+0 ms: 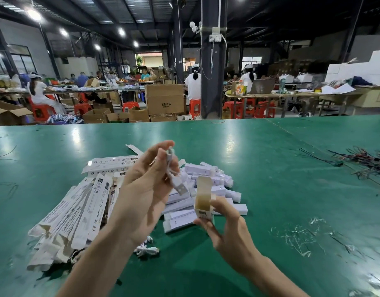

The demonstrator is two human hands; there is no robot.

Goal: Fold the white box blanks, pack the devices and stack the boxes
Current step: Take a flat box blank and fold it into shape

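Observation:
My left hand [147, 189] is raised above the green table [270, 168] and pinches a coiled white USB cable [174, 176], whose plug hangs down toward the right. My right hand [225, 228] holds a folded white box [203, 202] upright by its lower end, top flap open and the brown inside showing. The cable plug hangs just left of the box mouth. A heap of white devices [206, 187] lies behind both hands. Flat and folded white box blanks [77, 211] lie piled at the left.
More white cables [147, 250] lie on the table under my left wrist. A tangle of coloured wires [364, 163] sits at the far right, clear plastic scraps [298, 239] at the right front. Beyond the table are cardboard cartons, red stools and seated workers.

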